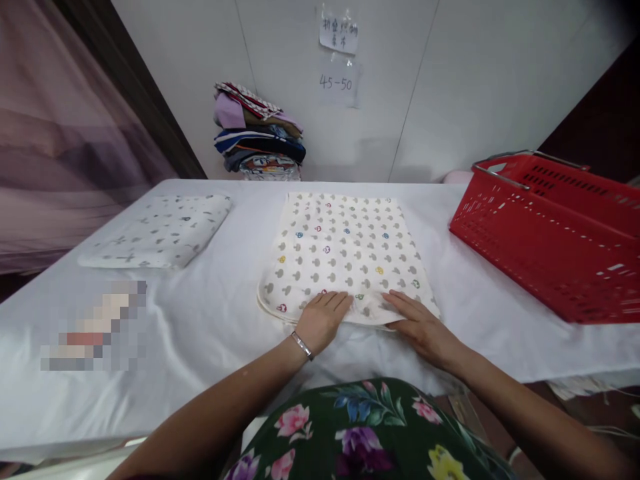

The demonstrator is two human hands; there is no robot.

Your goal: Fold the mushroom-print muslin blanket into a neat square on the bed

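Observation:
A folded white cloth (345, 260) with grey mushroom shapes and a few coloured ones lies in front of me on the table. My left hand (323, 323), wearing a silver bracelet, rests flat on its near edge with the fingers stretched forward. At the near edge farther right, my right hand (423, 330) has the cloth's border between its thumb and fingers. Small wrinkles show in the fabric between the two hands. The cloth's near left corner is rounded and shows stacked layers.
Another folded cloth (165, 230) with grey prints lies at the left. A red plastic basket (540, 247) with a metal handle stands right. Piled fabrics (260, 137) sit beyond the back edge of the white-covered table (200, 313). A pixelated patch covers something at the left.

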